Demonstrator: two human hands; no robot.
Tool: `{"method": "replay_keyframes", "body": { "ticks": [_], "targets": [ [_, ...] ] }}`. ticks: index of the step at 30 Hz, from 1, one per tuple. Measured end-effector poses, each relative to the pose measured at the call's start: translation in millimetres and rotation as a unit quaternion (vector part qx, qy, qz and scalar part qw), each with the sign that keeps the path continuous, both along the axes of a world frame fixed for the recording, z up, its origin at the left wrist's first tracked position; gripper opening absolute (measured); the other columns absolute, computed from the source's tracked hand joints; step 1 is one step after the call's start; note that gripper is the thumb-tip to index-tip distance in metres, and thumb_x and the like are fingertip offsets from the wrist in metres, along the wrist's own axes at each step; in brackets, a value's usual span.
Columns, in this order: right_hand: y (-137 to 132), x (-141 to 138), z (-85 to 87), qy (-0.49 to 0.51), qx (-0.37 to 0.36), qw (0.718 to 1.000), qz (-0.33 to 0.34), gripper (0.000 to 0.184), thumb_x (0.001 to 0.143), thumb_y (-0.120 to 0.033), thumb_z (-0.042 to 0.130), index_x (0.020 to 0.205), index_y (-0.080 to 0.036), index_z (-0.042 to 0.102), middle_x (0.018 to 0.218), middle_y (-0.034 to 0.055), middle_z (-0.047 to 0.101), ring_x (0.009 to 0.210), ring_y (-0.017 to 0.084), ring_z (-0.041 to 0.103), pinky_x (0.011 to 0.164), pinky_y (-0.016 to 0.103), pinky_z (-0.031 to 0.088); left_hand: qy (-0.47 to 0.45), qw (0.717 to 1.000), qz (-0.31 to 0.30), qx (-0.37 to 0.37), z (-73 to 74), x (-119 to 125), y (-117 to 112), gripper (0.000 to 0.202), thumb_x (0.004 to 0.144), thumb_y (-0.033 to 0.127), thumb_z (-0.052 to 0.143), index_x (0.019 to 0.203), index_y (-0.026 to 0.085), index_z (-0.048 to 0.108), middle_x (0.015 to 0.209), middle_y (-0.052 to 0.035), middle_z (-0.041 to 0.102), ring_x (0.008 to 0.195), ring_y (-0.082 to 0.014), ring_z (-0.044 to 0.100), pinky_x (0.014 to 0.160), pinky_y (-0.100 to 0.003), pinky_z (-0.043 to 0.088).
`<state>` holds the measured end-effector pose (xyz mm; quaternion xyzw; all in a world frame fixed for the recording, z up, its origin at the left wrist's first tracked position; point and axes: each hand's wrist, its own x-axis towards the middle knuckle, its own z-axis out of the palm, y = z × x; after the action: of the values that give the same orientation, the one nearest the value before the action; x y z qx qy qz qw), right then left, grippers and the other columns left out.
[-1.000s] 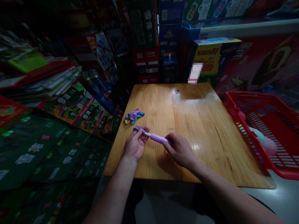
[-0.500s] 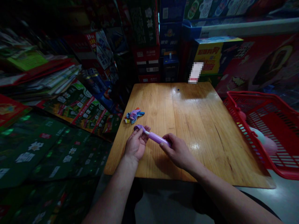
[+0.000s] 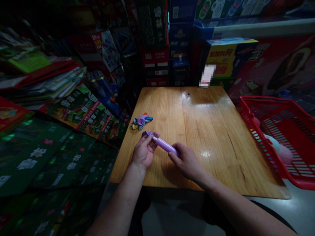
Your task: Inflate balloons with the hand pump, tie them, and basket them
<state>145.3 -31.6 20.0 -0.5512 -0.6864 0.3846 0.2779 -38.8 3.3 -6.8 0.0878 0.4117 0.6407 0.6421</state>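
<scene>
Over the near left part of a wooden table, my right hand is closed around the rear of a purple balloon pump. My left hand pinches a limp purple balloon onto the pump's white nozzle. A small heap of coloured uninflated balloons lies on the table just beyond my left hand.
A red plastic basket stands at the table's right edge with pale inflated balloons in it. Printed cardboard boxes are stacked behind the table. Flattened cartons slope along the left.
My right hand has slid slightly left and up along the pump. The pump has moved a little toward the left hand. The left hand keeps its pinch.
</scene>
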Motion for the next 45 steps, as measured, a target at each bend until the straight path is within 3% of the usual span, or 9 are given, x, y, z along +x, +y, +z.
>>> {"method": "replay_keyframes", "body": {
  "ticks": [4, 10, 13, 16, 23, 26, 30, 35, 45],
  "targets": [
    [-2.1, -2.0, 1.6, 0.017, -0.026, 0.999, 0.015, 0.021, 0.095, -0.036, 0.049, 0.093, -0.019, 0.061, 0.075, 0.0023, 0.064, 0.066, 0.015, 0.057, 0.06, 0.028, 0.039, 0.005, 1.0, -0.001, -0.004, -0.3, 0.4, -0.5, 0.017, 0.087, 0.007, 0.059, 0.101, 0.014, 0.064, 0.102, -0.011, 0.073, 0.099, -0.0215, 0.07, 0.082, -0.03, 0.056],
    [-4.1, -6.2, -3.2, 0.024, -0.011, 0.999, -0.024, 0.025, 0.077, -0.02, 0.066, 0.1, -0.018, 0.056, 0.087, 0.0033, 0.063, 0.073, 0.016, 0.057, 0.065, 0.028, 0.042, 0.004, 1.0, 0.006, -0.004, 1.9, 1.1, 0.1, 0.015, 0.087, 0.008, 0.06, 0.1, 0.014, 0.064, 0.1, -0.0104, 0.073, 0.098, -0.0203, 0.071, 0.082, -0.029, 0.055],
    [-3.8, -5.6, -4.4, 0.024, -0.016, 0.999, -0.015, 0.011, 0.085, -0.026, 0.059, 0.093, -0.018, 0.058, 0.082, 0.0031, 0.063, 0.072, 0.016, 0.056, 0.064, 0.028, 0.041, 0.005, 1.0, 0.007, -0.006, 3.4, 2.4, -0.3, 0.015, 0.088, 0.008, 0.058, 0.1, 0.014, 0.064, 0.098, -0.0101, 0.073, 0.095, -0.0194, 0.071, 0.082, -0.03, 0.055],
    [-3.4, -5.0, -4.9, 0.042, -0.045, 0.998, 0.003, 0.019, 0.093, -0.034, 0.05, 0.095, -0.018, 0.06, 0.081, 0.0037, 0.064, 0.071, 0.016, 0.058, 0.064, 0.028, 0.042, 0.003, 1.0, 0.006, -0.003, 4.0, 3.6, -0.9, 0.016, 0.088, 0.007, 0.058, 0.1, 0.014, 0.064, 0.098, -0.0097, 0.073, 0.095, -0.0191, 0.071, 0.083, -0.03, 0.055],
    [-5.2, -9.2, -4.0, 0.043, -0.043, 0.998, -0.021, 0.019, 0.08, -0.024, 0.066, 0.097, -0.018, 0.058, 0.083, 0.0024, 0.064, 0.072, 0.015, 0.057, 0.064, 0.028, 0.042, 0.003, 1.0, 0.007, -0.001, 3.8, 2.6, -0.9, 0.018, 0.087, 0.007, 0.059, 0.101, 0.015, 0.064, 0.099, -0.0085, 0.073, 0.096, -0.0182, 0.07, 0.084, -0.03, 0.054],
    [-5.7, -9.2, -4.3, 0.042, -0.049, 0.998, -0.007, 0.013, 0.088, -0.029, 0.058, 0.094, -0.018, 0.059, 0.081, 0.0027, 0.064, 0.071, 0.015, 0.057, 0.064, 0.028, 0.041, 0.003, 1.0, 0.007, -0.001, 4.5, 1.9, -0.6, 0.017, 0.087, 0.006, 0.059, 0.1, 0.015, 0.064, 0.098, -0.0082, 0.073, 0.096, -0.0175, 0.07, 0.084, -0.028, 0.054],
    [-6.0, -8.9, -6.9, 0.062, -0.065, 0.996, 0.013, 0.021, 0.094, -0.036, 0.05, 0.096, -0.018, 0.061, 0.081, 0.0032, 0.065, 0.071, 0.015, 0.058, 0.064, 0.028, 0.041, 0.008, 1.0, 0.005, -0.001, 5.8, 2.0, -0.8, 0.018, 0.086, 0.006, 0.059, 0.1, 0.015, 0.064, 0.097, -0.0074, 0.073, 0.095, -0.0165, 0.07, 0.083, -0.027, 0.054],
    [-6.0, -9.7, -6.8, 0.043, -0.043, 0.998, -0.013, 0.013, 0.083, -0.025, 0.063, 0.094, -0.018, 0.06, 0.079, 0.0014, 0.064, 0.069, 0.015, 0.057, 0.061, 0.027, 0.04, 0.001, 1.0, 0.004, -0.008, 6.1, 2.1, -1.7, 0.015, 0.086, 0.009, 0.061, 0.1, 0.016, 0.064, 0.096, -0.0081, 0.073, 0.094, -0.0177, 0.071, 0.083, -0.029, 0.054],
    [-5.0, -8.7, -5.8, 0.042, -0.026, 0.998, -0.033, 0.019, 0.076, -0.018, 0.067, 0.093, -0.018, 0.059, 0.083, 0.0024, 0.065, 0.071, 0.015, 0.058, 0.064, 0.028, 0.044, 0.006, 1.0, 0.004, -0.015, -0.5, -2.7, -1.4, 0.016, 0.085, 0.011, 0.063, 0.101, 0.015, 0.064, 0.1, -0.0108, 0.073, 0.095, -0.0204, 0.071, 0.082, -0.032, 0.056]
  ]
}}
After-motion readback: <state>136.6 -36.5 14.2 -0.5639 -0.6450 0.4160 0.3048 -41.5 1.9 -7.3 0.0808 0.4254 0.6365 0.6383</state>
